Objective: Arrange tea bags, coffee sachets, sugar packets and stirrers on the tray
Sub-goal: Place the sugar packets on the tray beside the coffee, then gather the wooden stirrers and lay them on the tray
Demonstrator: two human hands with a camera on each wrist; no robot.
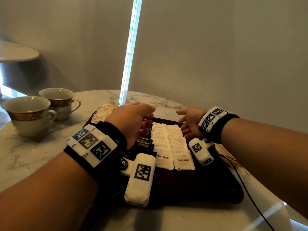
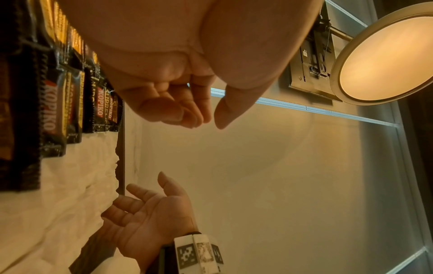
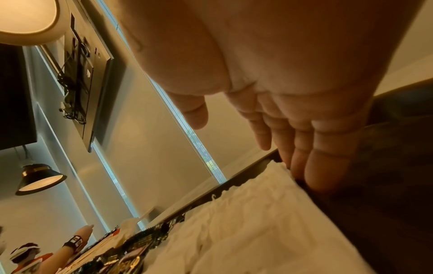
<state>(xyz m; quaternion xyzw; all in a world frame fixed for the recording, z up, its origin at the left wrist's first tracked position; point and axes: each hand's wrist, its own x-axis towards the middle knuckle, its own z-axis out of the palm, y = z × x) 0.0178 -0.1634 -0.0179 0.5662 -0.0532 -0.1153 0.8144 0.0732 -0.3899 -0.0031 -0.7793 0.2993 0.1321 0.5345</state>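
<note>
Both hands hover over the dark wooden tray [image 1: 196,189]: left hand [image 1: 133,120] loosely curled above black Kopiko sachets [image 1: 144,144], right hand [image 1: 190,125] spread beside white sugar packets [image 1: 171,144], nothing in either grip.

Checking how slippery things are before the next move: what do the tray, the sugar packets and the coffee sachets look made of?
Tray: dark, smooth, faintly glossy, probably wood or lacquer; can't tell which.
Sugar packets: matte white paper, creased, printed "brown sugar".
Coffee sachets: glossy black foil or plastic film, with serrated edges and highlights.
</note>
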